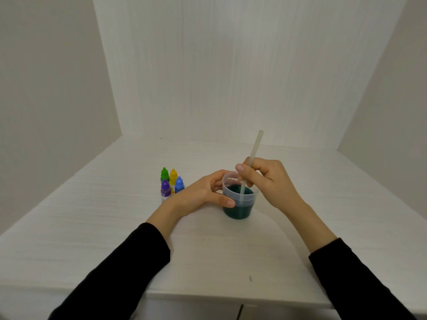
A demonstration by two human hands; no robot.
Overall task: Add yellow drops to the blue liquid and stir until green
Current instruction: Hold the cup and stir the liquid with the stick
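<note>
Both arms wear long black sleeves (129, 269), seemingly plain knit, ending short of the bare wrists.

The left hand (203, 195) hides the bottoms of the yellow bottle (173, 176) and blue bottle (179, 184). The purple bottle (165, 192) label is too small to read. Both sleeves run off the bottom edge.

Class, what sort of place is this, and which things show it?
Probably a small home or classroom craft corner: a plain white table between bare walls, four dropper bottles of colouring, and a plastic cup of dark teal liquid.
</note>
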